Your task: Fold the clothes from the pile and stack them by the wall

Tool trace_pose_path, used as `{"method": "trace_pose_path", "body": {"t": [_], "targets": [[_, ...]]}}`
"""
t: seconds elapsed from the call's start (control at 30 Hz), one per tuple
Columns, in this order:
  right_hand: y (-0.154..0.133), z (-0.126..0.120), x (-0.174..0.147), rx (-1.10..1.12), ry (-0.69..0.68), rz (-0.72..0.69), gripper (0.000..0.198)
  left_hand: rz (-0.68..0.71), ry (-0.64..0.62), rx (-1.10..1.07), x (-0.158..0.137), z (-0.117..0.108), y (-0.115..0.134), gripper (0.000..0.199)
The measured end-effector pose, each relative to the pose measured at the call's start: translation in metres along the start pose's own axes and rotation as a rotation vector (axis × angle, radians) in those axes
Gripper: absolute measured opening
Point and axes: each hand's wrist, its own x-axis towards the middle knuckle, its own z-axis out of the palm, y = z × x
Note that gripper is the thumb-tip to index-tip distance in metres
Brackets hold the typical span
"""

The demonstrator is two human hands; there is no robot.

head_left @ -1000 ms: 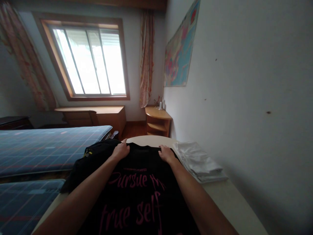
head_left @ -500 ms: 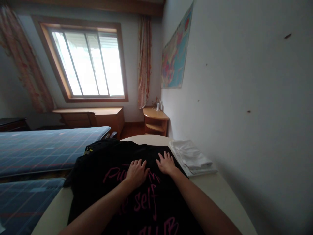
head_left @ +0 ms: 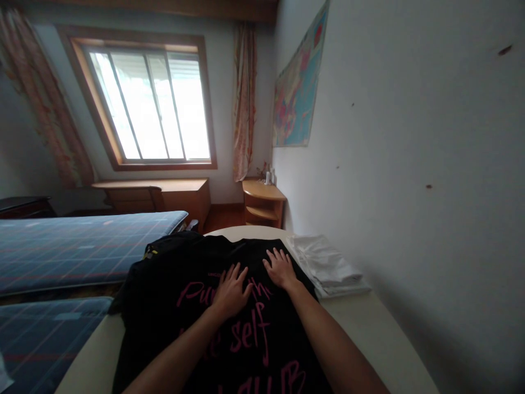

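Note:
A black T-shirt (head_left: 164, 323) with pink lettering lies spread over a pale round table (head_left: 394, 339). My left hand (head_left: 233, 290) rests flat on its printed upper part, fingers apart, covering some of the letters. To the right, my right hand (head_left: 280, 267) lies palm down near the shirt's upper right edge, its fingers spread too. Neither hand grips the cloth. Beside the right hand, a folded white cloth (head_left: 328, 262) lies on the table, close against the shirt's edge.
Left of the table are mattresses with blue plaid covers (head_left: 94, 246). Beyond stand a wooden desk (head_left: 184, 189) under the window and a small corner shelf (head_left: 264, 191) holding small items. A wall (head_left: 389, 137) with a map (head_left: 301, 82) runs along the right.
My left hand has shifted slightly to the right, its fingers now more spread. The right hand stays nearly in place on the shirt. The view has turned a little to the left.

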Motion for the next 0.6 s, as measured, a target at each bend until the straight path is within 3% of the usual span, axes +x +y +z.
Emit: {"method": "trace_pose_path", "body": {"t": [0.13, 0.23, 0.37, 0.47, 0.6], "targets": [[0.008, -0.008, -0.026, 0.042, 0.058, -0.075, 0.051, 0.196, 0.063, -0.095, -0.005, -0.010, 0.002, 0.050], [0.019, -0.014, -0.057, 0.055, 0.017, -0.157, 0.049, 0.362, 0.011, -0.128, -0.013, -0.013, 0.012, 0.052], [0.034, -0.030, -0.107, 0.075, 0.002, -0.230, 0.044, 0.301, -0.096, -0.084, -0.028, -0.009, 0.031, 0.051], [0.041, -0.047, -0.144, -0.002, 0.093, -0.112, 0.034, 0.257, -0.102, -0.083, -0.035, -0.007, 0.044, 0.055], [0.051, -0.064, -0.185, -0.211, 0.108, 0.124, 0.025, 0.397, -0.096, -0.118, -0.041, -0.016, 0.058, 0.062]]}}
